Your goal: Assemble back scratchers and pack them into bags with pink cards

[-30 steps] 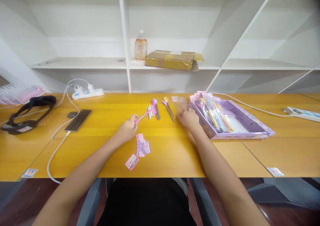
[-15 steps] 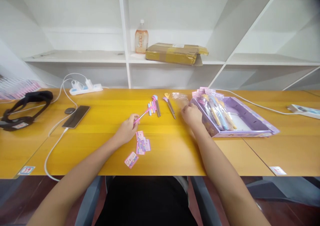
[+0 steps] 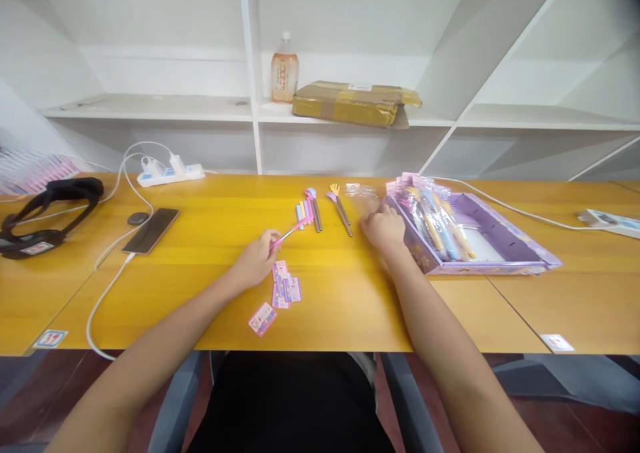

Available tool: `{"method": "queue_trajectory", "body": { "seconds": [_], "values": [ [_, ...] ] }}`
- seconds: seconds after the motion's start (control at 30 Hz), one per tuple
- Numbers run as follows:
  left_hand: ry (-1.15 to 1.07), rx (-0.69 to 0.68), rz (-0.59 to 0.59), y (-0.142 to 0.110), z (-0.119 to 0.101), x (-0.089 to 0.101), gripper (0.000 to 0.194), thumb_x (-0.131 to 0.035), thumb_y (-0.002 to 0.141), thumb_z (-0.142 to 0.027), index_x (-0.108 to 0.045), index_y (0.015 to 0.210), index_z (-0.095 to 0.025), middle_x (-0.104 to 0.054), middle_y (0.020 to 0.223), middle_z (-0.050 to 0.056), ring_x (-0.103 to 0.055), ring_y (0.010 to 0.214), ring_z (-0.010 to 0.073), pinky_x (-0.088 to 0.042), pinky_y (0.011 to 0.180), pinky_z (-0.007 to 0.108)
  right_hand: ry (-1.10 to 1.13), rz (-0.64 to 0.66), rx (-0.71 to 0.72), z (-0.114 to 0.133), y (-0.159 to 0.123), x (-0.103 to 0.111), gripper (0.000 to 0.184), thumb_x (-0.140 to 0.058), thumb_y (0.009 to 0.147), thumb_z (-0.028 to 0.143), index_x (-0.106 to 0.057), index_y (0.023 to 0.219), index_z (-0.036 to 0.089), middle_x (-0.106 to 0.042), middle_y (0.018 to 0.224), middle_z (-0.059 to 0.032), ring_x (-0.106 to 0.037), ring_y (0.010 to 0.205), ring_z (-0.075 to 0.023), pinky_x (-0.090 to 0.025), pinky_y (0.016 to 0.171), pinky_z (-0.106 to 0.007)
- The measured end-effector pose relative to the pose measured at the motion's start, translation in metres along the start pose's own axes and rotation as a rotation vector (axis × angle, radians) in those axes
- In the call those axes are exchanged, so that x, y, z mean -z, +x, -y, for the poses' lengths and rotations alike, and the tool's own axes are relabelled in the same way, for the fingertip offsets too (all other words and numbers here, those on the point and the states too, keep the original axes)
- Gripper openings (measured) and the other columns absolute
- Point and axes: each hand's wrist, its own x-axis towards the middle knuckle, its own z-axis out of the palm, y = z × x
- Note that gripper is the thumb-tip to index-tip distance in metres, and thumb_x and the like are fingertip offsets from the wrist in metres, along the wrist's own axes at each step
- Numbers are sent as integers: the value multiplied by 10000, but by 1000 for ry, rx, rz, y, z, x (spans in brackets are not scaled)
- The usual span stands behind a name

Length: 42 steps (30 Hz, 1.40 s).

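My left hand (image 3: 263,256) is closed around the pink handle of a small back scratcher (image 3: 289,233); its thin metal rod points away to the right. Just past its pink head lie several pastel handles (image 3: 303,214) and brown-shafted back scratchers (image 3: 317,214). Another pair of back scratchers (image 3: 343,211), one with a yellow hand-shaped head, lies between my hands. My right hand (image 3: 384,229) is closed at the near end of a clear plastic bag (image 3: 363,194), beside the purple box; its fingertips are partly hidden. Several pink and purple cards (image 3: 286,287) lie below my left hand.
The purple box (image 3: 500,268) holds several bagged back scratchers (image 3: 440,223). To the left are a phone (image 3: 151,231) on a cable, a power strip (image 3: 171,175) and a black headset (image 3: 55,216). A bottle (image 3: 285,73) and a cardboard box (image 3: 355,103) occupy the shelf.
The camera view has shifted slightly. Both hands stay nearly in place, the left still holding the pink back scratcher and the right still at the plastic bag.
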Motion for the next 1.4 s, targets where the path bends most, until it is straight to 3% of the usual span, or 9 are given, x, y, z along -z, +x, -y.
{"method": "queue_trajectory", "body": {
  "seconds": [0.13, 0.33, 0.57, 0.73, 0.87, 1.03, 1.17, 1.3, 1.4],
  "values": [
    [10, -22, -1, 0, 2, 0, 258, -407, 1082, -357, -499, 1277, -215, -726, 1114, 105, -708, 1041, 269, -533, 929, 434, -4, 24, -11, -1, 4, -5, 475, -425, 1037, 307, -761, 1189, 6, -655, 1262, -289, -554, 1215, -378, -441, 973, -436],
    [13, -11, 8, 0, 3, 1, 268, -420, 1078, -349, -503, 1291, -209, -727, 1108, 107, -707, 1034, 270, -529, 949, 444, 6, 45, -33, -1, 5, -6, 569, -473, 1033, 471, -760, 1199, 10, -628, 1316, -289, -498, 1271, -407, -434, 1000, -458],
    [13, -18, 24, 0, 3, -2, 284, -408, 1088, -381, -509, 1292, -212, -723, 1104, 105, -702, 1021, 267, -523, 945, 440, 43, -2, -15, 1, 6, -7, 442, -451, 1015, 268, -735, 1200, -15, -640, 1271, -292, -501, 1248, -380, -408, 1006, -447],
    [7, -2, 18, 0, -1, 0, 291, -410, 1086, -357, -497, 1318, -205, -721, 1092, 102, -698, 1015, 266, -523, 933, 434, 144, -115, -37, -3, 5, -1, 479, -392, 1049, 317, -759, 1149, 24, -666, 1215, -261, -529, 1210, -382, -411, 1035, -463],
    [12, -36, 0, 1, -3, 2, 281, -387, 1091, -334, -542, 1301, -229, -718, 1074, 69, -688, 1000, 244, -509, 918, 399, 366, -203, -81, 1, 1, 8, 460, -392, 1062, 365, -777, 1069, 114, -677, 1180, -192, -604, 1089, -307, -470, 975, -400],
    [-51, -96, -4, 3, -1, 1, 255, -412, 1066, -302, -643, 1145, -227, -722, 1086, 55, -674, 1010, 223, -508, 934, 376, 689, -494, -89, 24, -13, 31, 407, -386, 1084, 376, -723, 1010, 160, -669, 1112, -149, -637, 1033, -244, -524, 941, -363],
    [-187, -39, 29, 2, -4, -3, 230, -559, 1003, -368, -691, 1126, -227, -732, 1124, 56, -677, 1033, 233, -513, 955, 384, 849, -547, 139, 58, -38, 43, 340, -464, 1080, 419, -704, 958, 211, -674, 1079, -132, -638, 1019, -244, -538, 905, -384],
    [-462, -81, 88, 0, -9, -15, 382, -676, 934, -480, -693, 1206, -213, -722, 1196, 91, -668, 1133, 258, -520, 981, 380, 934, -367, 628, 103, -70, 40, 190, -596, 1045, 370, -737, 988, 255, -724, 1078, -106, -672, 993, -239, -545, 874, -395],
    [-672, -53, 118, -3, -13, -24, 414, -746, 883, -553, -689, 1062, -185, -717, 993, 75, -681, 950, 231, -542, 821, 335, 876, -266, 910, 125, -86, 36, 179, -606, 1045, 356, -758, 1077, 267, -752, 1139, -97, -691, 1018, -246, -539, 888, -419]
  ]
}}
